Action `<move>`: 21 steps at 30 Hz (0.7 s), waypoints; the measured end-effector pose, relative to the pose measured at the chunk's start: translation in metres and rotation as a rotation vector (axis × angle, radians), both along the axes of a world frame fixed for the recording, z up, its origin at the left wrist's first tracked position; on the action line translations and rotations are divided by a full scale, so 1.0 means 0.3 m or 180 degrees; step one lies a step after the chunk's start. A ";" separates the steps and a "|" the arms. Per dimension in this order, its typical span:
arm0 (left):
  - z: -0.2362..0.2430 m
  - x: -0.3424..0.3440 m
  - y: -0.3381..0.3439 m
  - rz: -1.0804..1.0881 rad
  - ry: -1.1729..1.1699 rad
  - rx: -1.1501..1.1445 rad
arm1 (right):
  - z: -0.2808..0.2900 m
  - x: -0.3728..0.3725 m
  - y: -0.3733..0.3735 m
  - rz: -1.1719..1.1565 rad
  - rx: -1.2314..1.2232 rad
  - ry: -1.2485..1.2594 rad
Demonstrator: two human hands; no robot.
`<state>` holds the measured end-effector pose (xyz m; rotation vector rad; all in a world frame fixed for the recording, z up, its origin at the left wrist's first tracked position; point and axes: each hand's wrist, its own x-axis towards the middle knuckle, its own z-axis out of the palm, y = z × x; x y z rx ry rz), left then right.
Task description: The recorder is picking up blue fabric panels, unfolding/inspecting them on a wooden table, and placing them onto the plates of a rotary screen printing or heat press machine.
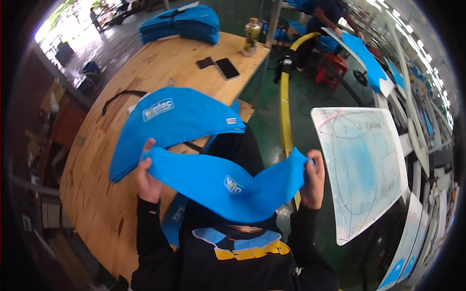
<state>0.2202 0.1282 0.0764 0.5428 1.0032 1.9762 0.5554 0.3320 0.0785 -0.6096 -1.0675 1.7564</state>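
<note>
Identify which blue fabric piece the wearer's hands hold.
The curved piece sagging between the left hand and right hand. The nearby stack and far bundle lie on the table; the upper-right sheet is at another person's hands.

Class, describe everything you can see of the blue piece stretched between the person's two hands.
The blue piece is a long, curved strip, bright and smooth, apparently soft fabric. A small light-outlined printed emblem sits near its middle. The left hand grips its left end and the right hand its right end, where it bends upward. Between them it sags in front of the person's dark clothing. Whether it touches the blue stack behind is unclear.
</note>
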 end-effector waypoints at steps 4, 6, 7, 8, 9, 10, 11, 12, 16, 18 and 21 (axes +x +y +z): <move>0.065 -0.227 -0.095 0.1362 -0.0280 0.0373 | 0.028 -0.311 0.150 0.0731 0.0330 -0.0082; 0.091 -0.414 -0.195 0.1346 -0.0020 0.0736 | 0.103 -0.467 0.213 0.0933 0.0567 0.0119; 0.091 -0.491 -0.228 0.1217 0.0212 0.1077 | 0.126 -0.532 0.241 0.0951 0.0658 0.0236; 0.114 -0.533 -0.259 0.1283 0.0228 0.1091 | 0.172 -0.600 0.240 0.0865 0.0695 0.0365; 0.148 -0.562 -0.287 0.1528 0.0601 0.1075 | 0.214 -0.653 0.231 0.0752 0.0726 0.0486; 0.169 -0.588 -0.309 0.1765 0.0974 0.1047 | 0.226 -0.689 0.243 0.0800 0.0834 0.0556; 0.168 -0.612 -0.322 0.1791 0.0968 0.1043 | 0.221 -0.721 0.251 0.0826 0.0833 0.0549; 0.165 -0.633 -0.334 0.2046 0.1005 0.1103 | 0.202 -0.751 0.261 0.0781 0.0889 0.0559; 0.045 -0.663 -0.344 0.2574 0.1008 0.0711 | 0.030 -0.832 0.277 0.0615 0.0658 0.0328; -0.132 -0.723 -0.386 0.2450 0.0874 0.0376 | -0.120 -0.855 0.310 0.0658 0.0415 0.0003; -0.262 -0.695 -0.411 0.1975 0.0729 -0.0408 | -0.288 -0.848 0.333 0.0507 0.0395 -0.0571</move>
